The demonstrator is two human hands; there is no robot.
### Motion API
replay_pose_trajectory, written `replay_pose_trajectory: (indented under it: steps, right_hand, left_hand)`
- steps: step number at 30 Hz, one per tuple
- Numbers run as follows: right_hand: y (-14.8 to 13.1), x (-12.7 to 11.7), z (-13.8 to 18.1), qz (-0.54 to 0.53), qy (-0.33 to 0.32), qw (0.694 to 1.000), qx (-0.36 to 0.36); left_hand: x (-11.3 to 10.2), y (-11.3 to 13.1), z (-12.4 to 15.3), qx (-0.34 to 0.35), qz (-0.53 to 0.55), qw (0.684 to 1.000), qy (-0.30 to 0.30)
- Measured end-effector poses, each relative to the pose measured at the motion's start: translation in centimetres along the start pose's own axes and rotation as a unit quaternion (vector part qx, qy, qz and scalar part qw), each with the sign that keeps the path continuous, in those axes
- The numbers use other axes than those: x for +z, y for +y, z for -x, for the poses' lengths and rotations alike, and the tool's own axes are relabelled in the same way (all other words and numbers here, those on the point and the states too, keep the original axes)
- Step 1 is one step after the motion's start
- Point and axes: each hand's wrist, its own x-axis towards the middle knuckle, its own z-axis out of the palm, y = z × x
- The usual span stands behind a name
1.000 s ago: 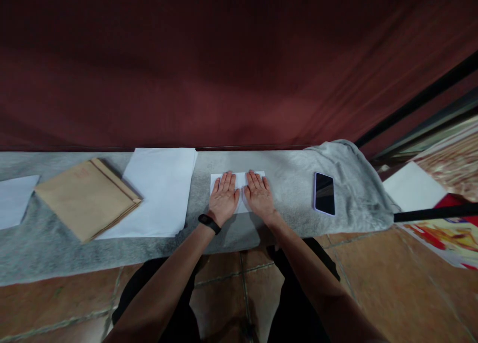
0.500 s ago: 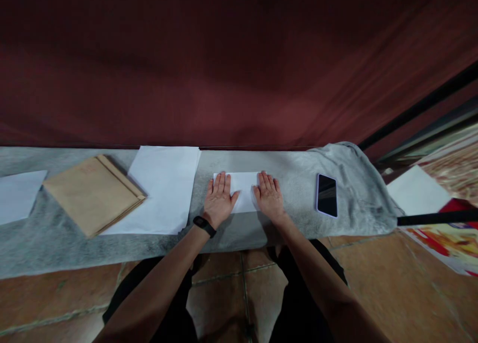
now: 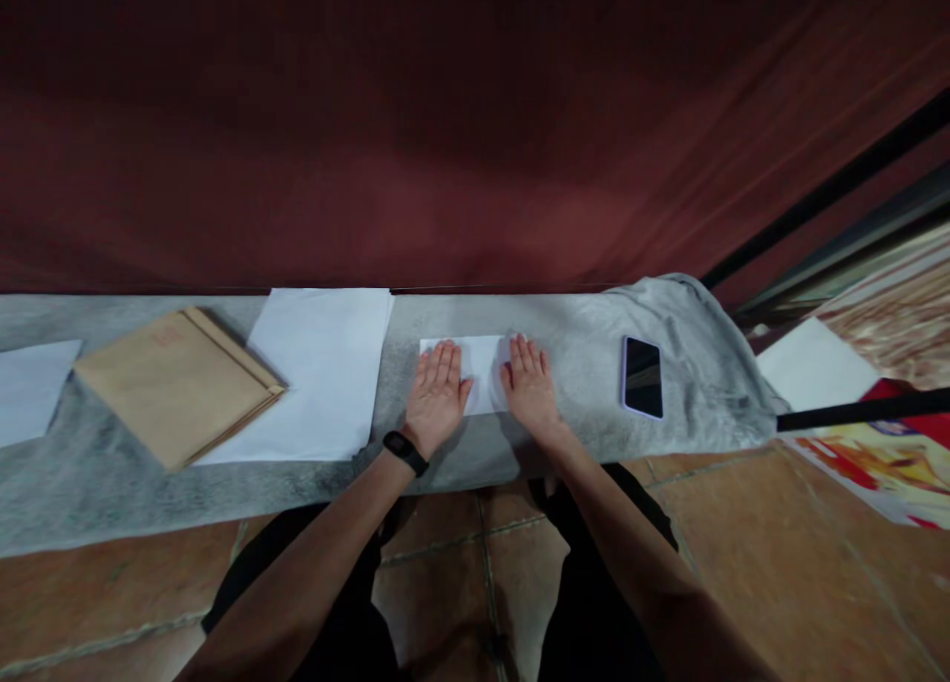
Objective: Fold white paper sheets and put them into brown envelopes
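Observation:
A small white sheet of paper (image 3: 486,373), which looks folded, lies on the grey cloth in front of me. Flat on its left end rests my left hand (image 3: 437,395), fingers stretched out and a black band on the wrist. My right hand (image 3: 529,385) lies palm down over the right end, fingers straight and thumb apart. Between the two thumbs the middle of the paper shows. The parts under my palms are hidden.
To the left, brown paper envelopes (image 3: 178,385) overlap a stack of large white sheets (image 3: 327,365). Another white sheet (image 3: 34,390) lies at the far left. A phone (image 3: 642,377) rests on the grey cloth (image 3: 579,336) at right. A dark red curtain (image 3: 445,217) hangs behind.
The view has shifted slightly. Both hands stay flat on the small paper, with only a slight shift of the fingers.

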Motion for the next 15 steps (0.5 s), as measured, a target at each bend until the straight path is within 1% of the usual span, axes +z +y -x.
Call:
replay_pose_trajectory:
  steps: [3,5,8,15]
  right_hand:
    - [-1.7,0.1,0.5,-0.034,-0.038,0.997,-0.063]
    - [-2.5,0.3,0.9,-0.038,-0.055,0.994,-0.082]
    - [-2.9,0.6,1.3,-0.027,-0.061,0.995,-0.076]
    - [-2.5,0.9,1.2,-0.011,-0.062,0.996,-0.059]
  left_hand:
    - [-0.1,1.0,0.7,0.04,0.012,0.999,-0.021]
    - [0.0,1.3,0.9,0.046,0.013,0.998,-0.038]
    - [0.2,1.4,1.1,0.038,0.006,0.998,-0.053]
    - [0.4,1.4,1.5,0.027,-0.012,0.998,-0.064]
